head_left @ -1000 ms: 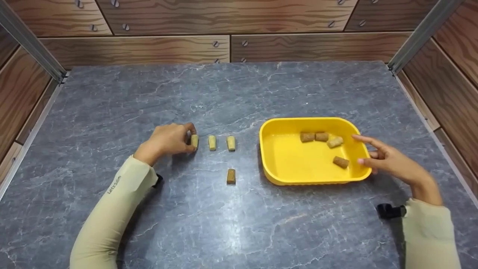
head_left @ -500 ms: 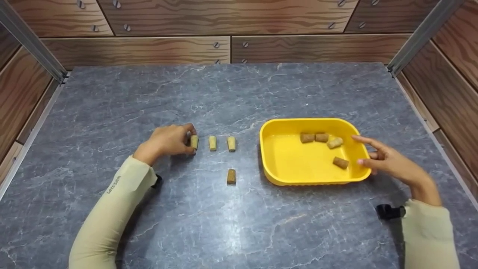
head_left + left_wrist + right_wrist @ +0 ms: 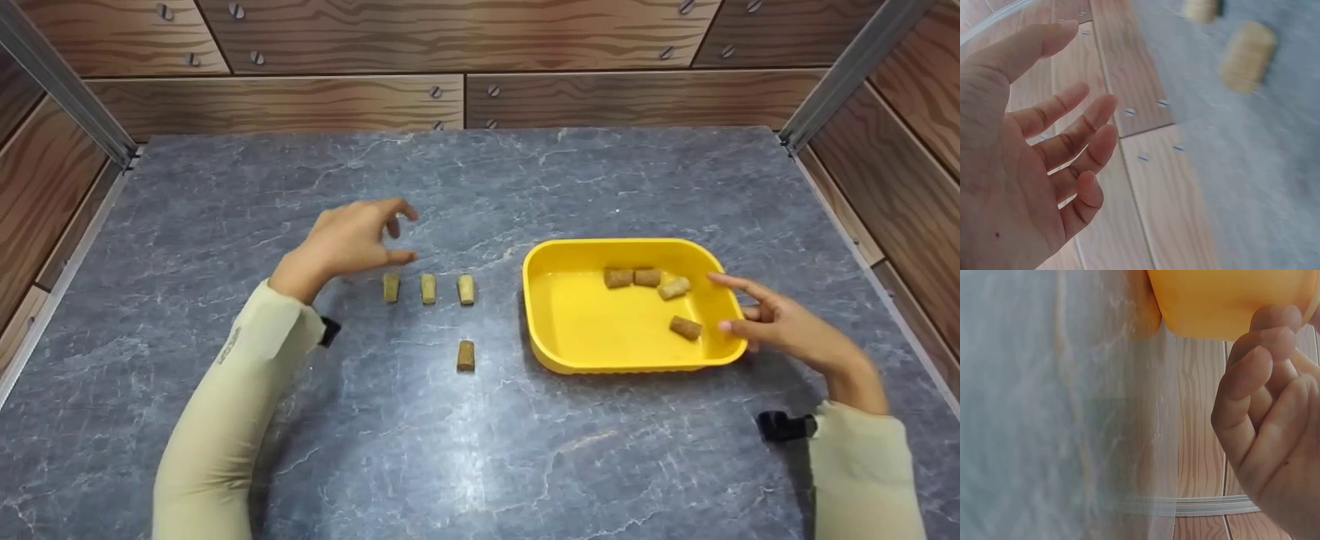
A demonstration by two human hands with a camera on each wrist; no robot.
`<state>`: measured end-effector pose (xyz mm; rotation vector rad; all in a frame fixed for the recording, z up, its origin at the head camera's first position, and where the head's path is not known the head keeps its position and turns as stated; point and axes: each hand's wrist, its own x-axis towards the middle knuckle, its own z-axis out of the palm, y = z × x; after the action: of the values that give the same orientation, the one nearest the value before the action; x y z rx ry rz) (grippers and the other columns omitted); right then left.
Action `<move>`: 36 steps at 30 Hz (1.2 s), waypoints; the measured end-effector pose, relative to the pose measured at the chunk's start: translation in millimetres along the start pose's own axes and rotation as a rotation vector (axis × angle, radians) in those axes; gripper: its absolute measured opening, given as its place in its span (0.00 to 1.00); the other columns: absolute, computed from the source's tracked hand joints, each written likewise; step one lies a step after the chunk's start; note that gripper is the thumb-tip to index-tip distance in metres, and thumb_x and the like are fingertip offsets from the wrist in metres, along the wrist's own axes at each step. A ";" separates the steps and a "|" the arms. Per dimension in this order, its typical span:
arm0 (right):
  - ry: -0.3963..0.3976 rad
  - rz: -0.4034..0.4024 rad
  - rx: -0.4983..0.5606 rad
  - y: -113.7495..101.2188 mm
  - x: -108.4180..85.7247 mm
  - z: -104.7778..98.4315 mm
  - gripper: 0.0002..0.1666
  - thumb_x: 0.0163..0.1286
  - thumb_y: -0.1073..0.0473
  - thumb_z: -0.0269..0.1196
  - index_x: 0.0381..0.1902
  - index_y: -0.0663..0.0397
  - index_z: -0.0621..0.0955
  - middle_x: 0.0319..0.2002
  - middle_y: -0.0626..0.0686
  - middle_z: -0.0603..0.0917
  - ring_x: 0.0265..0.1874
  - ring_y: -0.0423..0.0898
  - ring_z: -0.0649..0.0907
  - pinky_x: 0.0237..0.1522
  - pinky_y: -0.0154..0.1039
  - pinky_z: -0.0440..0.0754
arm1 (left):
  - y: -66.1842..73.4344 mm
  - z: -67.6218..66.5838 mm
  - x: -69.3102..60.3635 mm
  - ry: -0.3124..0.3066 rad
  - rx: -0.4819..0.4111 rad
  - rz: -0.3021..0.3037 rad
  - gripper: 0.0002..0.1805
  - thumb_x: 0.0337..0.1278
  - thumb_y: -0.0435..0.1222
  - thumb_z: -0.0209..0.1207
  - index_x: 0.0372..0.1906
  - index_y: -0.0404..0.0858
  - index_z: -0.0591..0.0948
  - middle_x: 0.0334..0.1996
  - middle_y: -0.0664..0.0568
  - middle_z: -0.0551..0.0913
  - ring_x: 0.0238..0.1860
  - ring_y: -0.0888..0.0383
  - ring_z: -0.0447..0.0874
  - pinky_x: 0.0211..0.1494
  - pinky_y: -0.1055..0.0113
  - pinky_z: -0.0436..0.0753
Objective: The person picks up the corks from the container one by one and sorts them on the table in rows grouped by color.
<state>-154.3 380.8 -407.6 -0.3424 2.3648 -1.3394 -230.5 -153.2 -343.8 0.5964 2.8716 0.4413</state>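
Note:
My left hand (image 3: 352,238) hovers behind and left of three light cork-like pieces, its fingers spread and nothing between them; the left wrist view shows the bare palm (image 3: 1022,169). The light pieces stand in a row: left (image 3: 391,288), middle (image 3: 427,289), right (image 3: 466,289). In front of the right one is a darker brown piece (image 3: 466,355). My right hand (image 3: 802,330) grips the right wall of a yellow tub (image 3: 585,367), thumb and index finger over the rim. The right wrist view shows curled fingers (image 3: 1247,377) against the tub's outside (image 3: 1213,309).
Inside the tub lie two brown pieces side by side (image 3: 618,278), a light piece (image 3: 674,288) touching or near them, and another brown piece (image 3: 685,328). Wood-patterned panels (image 3: 300,101) border the grey marbled table (image 3: 480,187) at the back and sides.
My left hand has let go of the leftmost light piece and moved up and slightly right, its fingers spreading apart. That piece remains in the row. The right hand and the tub have not visibly moved.

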 end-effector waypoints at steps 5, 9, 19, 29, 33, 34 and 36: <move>-0.004 0.005 -0.004 -1.0 1.0 -1.0 0.36 0.70 0.64 0.57 0.73 0.48 0.59 0.22 0.41 0.80 0.19 0.39 0.75 0.24 0.38 0.74 | 19.6 -11.9 10.8 0.011 0.010 0.039 0.29 0.53 0.54 0.64 0.59 0.50 0.75 0.49 0.52 0.83 0.49 0.51 0.81 0.47 0.51 0.80; 0.002 0.002 -0.006 -3.1 0.5 -2.1 0.36 0.70 0.64 0.58 0.73 0.48 0.59 0.22 0.41 0.80 0.18 0.39 0.75 0.23 0.38 0.74 | 36.5 -17.6 20.4 0.012 0.041 0.086 0.28 0.54 0.55 0.63 0.59 0.50 0.75 0.48 0.52 0.83 0.49 0.52 0.81 0.45 0.53 0.80; 0.001 -0.010 0.016 -1.2 -1.0 -2.0 0.36 0.70 0.65 0.57 0.73 0.50 0.59 0.24 0.41 0.82 0.19 0.37 0.74 0.23 0.38 0.74 | 86.9 -28.5 44.0 0.057 0.028 0.224 0.28 0.53 0.56 0.63 0.58 0.51 0.75 0.47 0.54 0.83 0.47 0.56 0.80 0.46 0.56 0.79; -0.006 -0.006 0.014 2.1 -0.7 -0.6 0.37 0.70 0.65 0.57 0.74 0.52 0.58 0.22 0.41 0.79 0.19 0.36 0.74 0.23 0.37 0.74 | 134.9 -18.5 67.5 0.040 -0.036 0.307 0.28 0.54 0.56 0.62 0.59 0.54 0.74 0.48 0.59 0.82 0.46 0.60 0.79 0.47 0.62 0.77; -0.010 -0.014 0.026 2.6 -1.5 -1.7 0.37 0.70 0.65 0.57 0.74 0.52 0.58 0.24 0.41 0.82 0.19 0.35 0.75 0.24 0.36 0.75 | 154.7 -13.3 73.8 0.031 -0.029 0.354 0.28 0.55 0.58 0.61 0.60 0.54 0.74 0.49 0.60 0.82 0.47 0.62 0.78 0.47 0.65 0.77; -0.012 -0.016 0.029 2.7 -1.3 -1.6 0.37 0.70 0.65 0.57 0.74 0.51 0.58 0.25 0.41 0.83 0.20 0.35 0.75 0.24 0.36 0.75 | 159.0 -11.8 74.9 0.028 -0.030 0.366 0.28 0.56 0.58 0.61 0.60 0.54 0.74 0.49 0.60 0.82 0.47 0.63 0.78 0.47 0.66 0.76; -0.015 -0.021 0.035 2.7 -1.3 -1.5 0.36 0.70 0.66 0.57 0.73 0.51 0.58 0.27 0.42 0.84 0.20 0.35 0.75 0.24 0.36 0.76 | 167.6 -9.5 77.2 0.026 -0.034 0.390 0.28 0.56 0.58 0.60 0.60 0.53 0.73 0.49 0.60 0.82 0.48 0.63 0.78 0.47 0.67 0.76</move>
<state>-153.9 383.8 -408.9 -0.3674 2.3282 -1.3817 -242.1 23.1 -289.6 1.1586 2.7616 0.5523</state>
